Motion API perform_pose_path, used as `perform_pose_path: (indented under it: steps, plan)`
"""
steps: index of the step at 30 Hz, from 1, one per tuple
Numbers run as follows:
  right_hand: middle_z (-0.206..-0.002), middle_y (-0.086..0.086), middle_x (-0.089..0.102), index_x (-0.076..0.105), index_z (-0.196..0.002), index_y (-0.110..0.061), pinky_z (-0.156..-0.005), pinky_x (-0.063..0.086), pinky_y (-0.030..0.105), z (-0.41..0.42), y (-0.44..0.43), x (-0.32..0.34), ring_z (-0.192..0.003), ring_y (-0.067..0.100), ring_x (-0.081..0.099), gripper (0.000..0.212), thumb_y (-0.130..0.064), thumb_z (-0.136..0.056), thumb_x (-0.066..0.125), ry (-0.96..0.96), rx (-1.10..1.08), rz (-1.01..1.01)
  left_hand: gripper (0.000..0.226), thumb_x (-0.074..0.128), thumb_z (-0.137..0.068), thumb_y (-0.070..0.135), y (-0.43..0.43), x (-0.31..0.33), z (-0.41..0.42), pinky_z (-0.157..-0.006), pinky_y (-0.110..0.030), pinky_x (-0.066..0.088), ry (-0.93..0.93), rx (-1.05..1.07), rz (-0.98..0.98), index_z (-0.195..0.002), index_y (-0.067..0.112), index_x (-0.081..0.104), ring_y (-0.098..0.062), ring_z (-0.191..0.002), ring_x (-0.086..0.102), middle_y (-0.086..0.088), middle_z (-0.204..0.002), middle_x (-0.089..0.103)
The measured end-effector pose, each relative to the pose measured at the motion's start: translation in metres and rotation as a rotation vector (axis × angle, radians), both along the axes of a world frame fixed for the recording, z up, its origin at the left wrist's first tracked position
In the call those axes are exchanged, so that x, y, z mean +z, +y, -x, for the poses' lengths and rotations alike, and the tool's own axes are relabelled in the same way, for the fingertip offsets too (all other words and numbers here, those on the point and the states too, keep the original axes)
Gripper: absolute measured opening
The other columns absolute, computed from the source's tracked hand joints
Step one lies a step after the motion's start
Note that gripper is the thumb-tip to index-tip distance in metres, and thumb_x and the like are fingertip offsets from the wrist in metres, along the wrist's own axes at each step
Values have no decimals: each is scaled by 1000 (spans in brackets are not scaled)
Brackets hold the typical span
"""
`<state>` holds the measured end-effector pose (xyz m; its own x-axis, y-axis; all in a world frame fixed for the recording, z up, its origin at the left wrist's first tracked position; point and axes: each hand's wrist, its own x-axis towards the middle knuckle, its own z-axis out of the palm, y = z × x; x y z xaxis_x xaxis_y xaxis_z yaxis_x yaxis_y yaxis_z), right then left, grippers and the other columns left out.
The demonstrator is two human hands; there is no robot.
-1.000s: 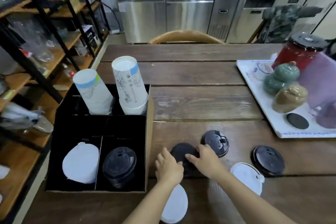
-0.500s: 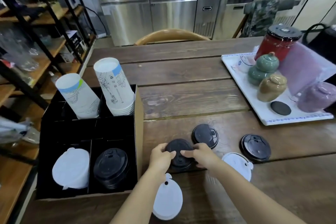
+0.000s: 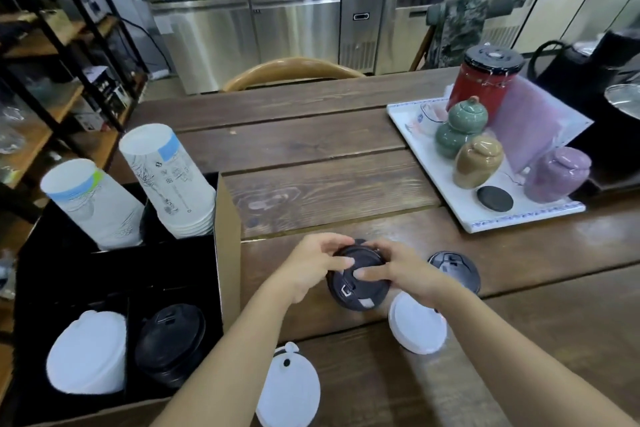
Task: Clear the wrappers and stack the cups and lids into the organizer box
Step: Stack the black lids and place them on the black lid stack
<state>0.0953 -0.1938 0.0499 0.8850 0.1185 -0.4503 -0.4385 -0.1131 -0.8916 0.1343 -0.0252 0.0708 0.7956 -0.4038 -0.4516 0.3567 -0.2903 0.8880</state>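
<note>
Head view: both hands grip a round black plastic lid point(image 3: 358, 279) just right of the black cardboard organizer box point(image 3: 227, 236), left hand point(image 3: 311, 265) pinching its left rim, right hand point(image 3: 403, 269) fingers pressed on top. A second black lid point(image 3: 459, 265) lies farther right on the wooden table point(image 3: 329, 163).
</note>
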Motion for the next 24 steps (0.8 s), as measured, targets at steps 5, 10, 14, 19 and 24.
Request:
perform_pose_path:
  steps: [5,10,14,19,24]
  plan:
    - [-109,13,64,55,-115,-5,-65,57,38,-2,-33,-4,-93,27,65,38,-8,-80,70,48,-465,-212,48,48,-86,-7,-20,-21,-28,-101,-27,37,-347,33,-316,-132,10,45,-23,-125,48,-12,-137,50]
    - [-105,16,66,57,-105,-5,-80,56,50,8,-63,-13,-96,32,64,27,-5,-80,68,130,-572,-297,99,73,-75,24,-48,-51,-33,-114,-52,14,-486,-796,-812,-147,39,6,-26,-146,-1,7,-160,-5]
    - [-110,18,66,55,-113,-3,-69,58,41,12,-78,-18,-100,32,65,36,-6,-80,69,174,-615,-341,91,72,-74,31,-67,-61,-40,-113,-53,14,-527,-932,-928,-144,43,15,-32,-146,-2,1,-161,-6]
    - [-109,17,67,58,-108,-3,-67,56,37,6,-84,-27,-95,31,66,26,-16,-85,63,168,-641,-358,87,63,-72,62,-77,-60,-35,-97,-47,40,-544,-703,-1087,-142,30,25,-37,-133,27,-11,-147,27]
    - [-105,20,68,58,-113,0,-73,51,34,-7,-76,-30,-89,29,65,31,-17,-87,60,159,-625,-361,68,27,-88,65,-81,-54,-26,-89,-41,44,-399,-351,-1153,-136,17,34,-38,-117,50,-17,-135,39]
